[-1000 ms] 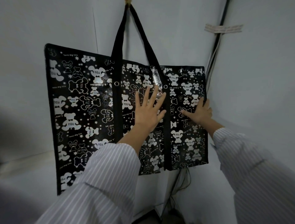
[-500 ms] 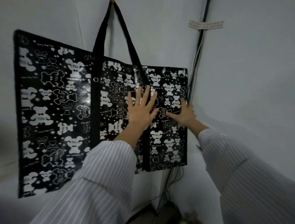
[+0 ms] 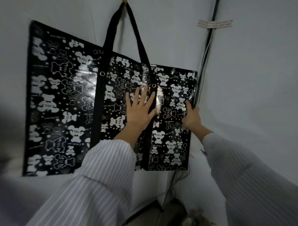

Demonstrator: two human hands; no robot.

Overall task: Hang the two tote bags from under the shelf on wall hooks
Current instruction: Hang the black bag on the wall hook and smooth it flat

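A large black tote bag [image 3: 67, 100] printed with white bears hangs flat against the pale wall by its black straps [image 3: 111, 37] from a small hook [image 3: 124, 2] at the top edge. My left hand [image 3: 140, 109] lies flat on the bag's middle with the fingers spread. My right hand [image 3: 191, 117] is at the bag's right edge, fingers curled against the bag's side. Whether it grips the edge I cannot tell. No second bag is visible.
Dark cables [image 3: 205, 53] run down the room corner just right of the bag, held by a strip of tape [image 3: 215, 24]. More cables and a dark object [image 3: 174, 211] lie on the floor below. The right wall [image 3: 250, 96] is close.
My right hand has slid from the bag's face to its right edge and its fingers have curled. The left hand stays flat on the bag. The camera view has shifted.
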